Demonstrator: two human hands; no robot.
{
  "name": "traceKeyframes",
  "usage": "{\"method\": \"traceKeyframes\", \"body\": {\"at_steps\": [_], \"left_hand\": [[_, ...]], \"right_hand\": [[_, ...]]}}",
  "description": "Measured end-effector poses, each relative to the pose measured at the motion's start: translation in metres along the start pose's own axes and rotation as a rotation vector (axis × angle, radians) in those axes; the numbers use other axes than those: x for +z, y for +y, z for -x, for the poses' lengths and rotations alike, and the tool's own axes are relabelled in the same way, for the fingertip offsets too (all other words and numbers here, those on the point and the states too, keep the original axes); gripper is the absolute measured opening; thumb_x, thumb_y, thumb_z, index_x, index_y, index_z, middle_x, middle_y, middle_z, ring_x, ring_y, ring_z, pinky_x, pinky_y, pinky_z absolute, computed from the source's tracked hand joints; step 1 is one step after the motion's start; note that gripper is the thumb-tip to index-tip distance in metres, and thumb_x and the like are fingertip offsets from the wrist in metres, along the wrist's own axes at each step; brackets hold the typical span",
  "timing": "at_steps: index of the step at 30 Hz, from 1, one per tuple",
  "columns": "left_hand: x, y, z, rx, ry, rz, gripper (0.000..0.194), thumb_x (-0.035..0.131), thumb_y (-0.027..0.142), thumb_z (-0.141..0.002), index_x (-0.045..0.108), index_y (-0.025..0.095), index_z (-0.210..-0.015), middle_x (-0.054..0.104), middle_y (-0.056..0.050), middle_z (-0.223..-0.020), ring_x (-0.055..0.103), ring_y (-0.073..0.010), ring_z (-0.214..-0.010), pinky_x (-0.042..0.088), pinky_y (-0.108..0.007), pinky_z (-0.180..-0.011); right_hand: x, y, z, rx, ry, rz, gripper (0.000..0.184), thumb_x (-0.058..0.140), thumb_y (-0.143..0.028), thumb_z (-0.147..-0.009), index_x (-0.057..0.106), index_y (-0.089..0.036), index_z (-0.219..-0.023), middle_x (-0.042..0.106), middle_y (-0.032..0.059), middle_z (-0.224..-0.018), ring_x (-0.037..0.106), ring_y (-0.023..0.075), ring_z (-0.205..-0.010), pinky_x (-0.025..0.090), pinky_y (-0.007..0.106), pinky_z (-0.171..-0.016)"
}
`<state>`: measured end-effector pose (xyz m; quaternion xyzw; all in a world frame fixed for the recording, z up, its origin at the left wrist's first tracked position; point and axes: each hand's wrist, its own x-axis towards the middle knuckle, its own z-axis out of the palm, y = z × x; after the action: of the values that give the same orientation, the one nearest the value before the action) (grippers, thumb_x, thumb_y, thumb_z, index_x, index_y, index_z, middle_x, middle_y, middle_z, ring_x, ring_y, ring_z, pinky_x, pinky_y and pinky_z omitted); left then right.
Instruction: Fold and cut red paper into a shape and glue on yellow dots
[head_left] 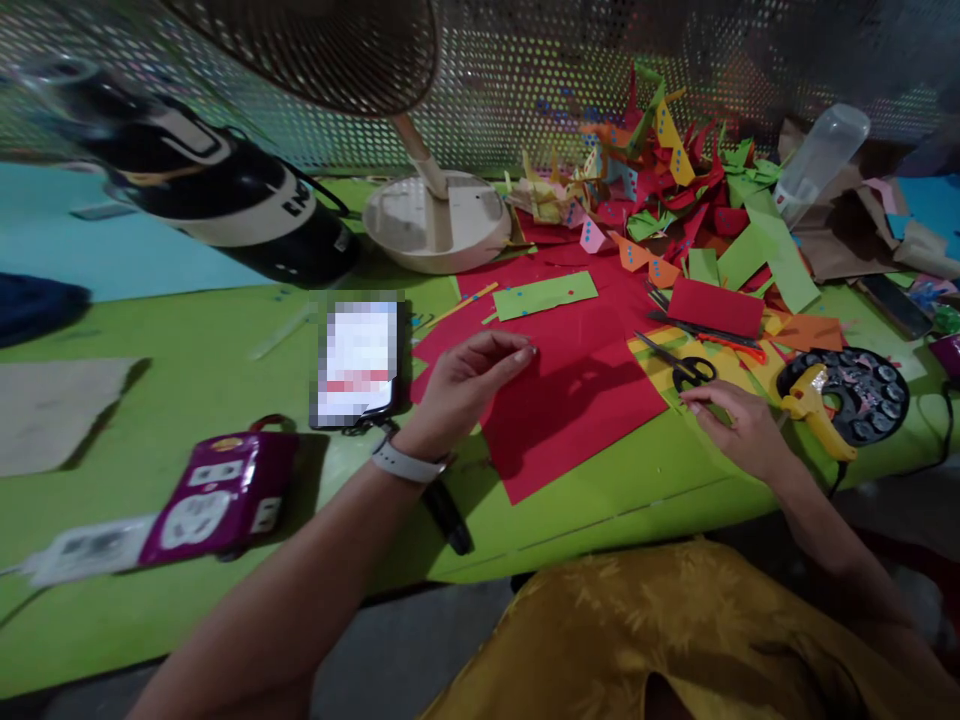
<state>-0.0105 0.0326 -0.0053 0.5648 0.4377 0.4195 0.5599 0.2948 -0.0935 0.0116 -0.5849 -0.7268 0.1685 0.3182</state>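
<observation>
My left hand (pixel 480 375), wearing a watch with a pale strap (pixel 409 460), hovers over the red paper sheet (pixel 577 420) with thumb and forefinger pinched. A tiny pale speck shows at its fingertips, too small to name. Beside the scissors (pixel 694 373), just below their black handles, is my right hand (pixel 739 425), its fingers curled and tips close together; what they hold, if anything, is unclear. A green paper strip with small dots (pixel 547 295) lies on the far part of the red paper.
A phone (pixel 360 360) and a purple packet (pixel 221 490) lie to the left. Behind stand a black bottle (pixel 240 200) and a fan base (pixel 439 225). Paper cut-outs (pixel 637 180) heap up at back right. A yellow glue gun (pixel 817 410) rests on a round black tray (pixel 874 400).
</observation>
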Motion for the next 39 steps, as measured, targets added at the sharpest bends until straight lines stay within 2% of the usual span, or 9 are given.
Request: {"method": "traceKeyframes", "body": {"at_steps": [7, 14, 20, 23, 29, 34, 39], "left_hand": [[0.0, 0.006, 0.001, -0.05, -0.046, 0.02, 0.034, 0.084, 0.049, -0.067, 0.071, 0.019, -0.08, 0.07, -0.003, -0.08, 0.062, -0.0142, -0.073, 0.052, -0.026, -0.071], [-0.004, 0.009, 0.001, -0.06, -0.098, -0.121, 0.031, 0.077, 0.049, -0.073, 0.07, 0.02, -0.082, 0.07, -0.003, -0.08, 0.061, -0.0149, -0.073, 0.05, -0.027, -0.07], [-0.005, 0.006, 0.002, 0.027, -0.1, -0.213, 0.027, 0.072, 0.047, -0.079, 0.07, 0.02, -0.084, 0.072, -0.005, -0.088, 0.064, -0.0177, -0.081, 0.052, -0.03, -0.076], [-0.005, 0.005, 0.002, 0.037, -0.107, -0.21, 0.027, 0.072, 0.046, -0.079, 0.07, 0.02, -0.084, 0.073, -0.006, -0.086, 0.065, -0.018, -0.079, 0.053, -0.031, -0.075], [-0.004, 0.008, 0.003, -0.03, -0.161, -0.128, 0.028, 0.076, 0.047, -0.075, 0.07, 0.02, -0.081, 0.07, -0.004, -0.077, 0.063, -0.0158, -0.07, 0.053, -0.03, -0.068], [0.003, 0.011, 0.007, -0.138, -0.296, -0.025, 0.027, 0.08, 0.047, -0.07, 0.071, 0.022, -0.076, 0.067, -0.002, -0.068, 0.06, -0.0145, -0.061, 0.053, -0.028, -0.058], [0.005, 0.015, 0.006, -0.249, -0.322, -0.039, 0.023, 0.075, 0.044, -0.074, 0.069, 0.022, -0.075, 0.063, 0.0, -0.061, 0.056, -0.012, -0.051, 0.05, -0.025, -0.049]], "right_hand": [[0.0, 0.004, -0.009, -0.074, -0.017, 0.115, 0.02, 0.051, -0.024, -0.096, 0.069, -0.022, -0.104, 0.075, 0.0067, -0.101, 0.07, 0.0209, -0.097, 0.057, 0.038, -0.088], [0.003, 0.003, -0.013, -0.124, -0.091, 0.157, 0.021, 0.051, -0.026, -0.098, 0.07, -0.022, -0.106, 0.075, 0.0075, -0.104, 0.07, 0.0215, -0.098, 0.058, 0.039, -0.088], [0.005, 0.007, -0.012, -0.127, -0.124, 0.166, 0.021, 0.051, -0.026, -0.098, 0.069, -0.021, -0.107, 0.075, 0.0081, -0.106, 0.07, 0.0224, -0.101, 0.057, 0.041, -0.091], [0.003, 0.005, -0.012, -0.096, -0.144, 0.176, 0.022, 0.05, -0.028, -0.098, 0.069, -0.024, -0.109, 0.074, 0.0066, -0.109, 0.069, 0.0224, -0.105, 0.056, 0.043, -0.095], [0.0, -0.002, -0.017, -0.064, -0.166, 0.213, 0.024, 0.049, -0.032, -0.098, 0.069, -0.026, -0.109, 0.073, 0.0065, -0.112, 0.068, 0.0245, -0.109, 0.055, 0.046, -0.097], [0.006, -0.004, -0.021, -0.098, -0.201, 0.236, 0.028, 0.05, -0.024, -0.093, 0.065, -0.022, -0.117, 0.071, 0.0103, -0.118, 0.066, 0.0275, -0.112, 0.056, 0.047, -0.095], [0.009, -0.009, -0.027, -0.112, -0.231, 0.228, 0.029, 0.048, -0.028, -0.097, 0.064, -0.021, -0.119, 0.071, 0.0107, -0.118, 0.066, 0.0264, -0.111, 0.055, 0.046, -0.094]]}}
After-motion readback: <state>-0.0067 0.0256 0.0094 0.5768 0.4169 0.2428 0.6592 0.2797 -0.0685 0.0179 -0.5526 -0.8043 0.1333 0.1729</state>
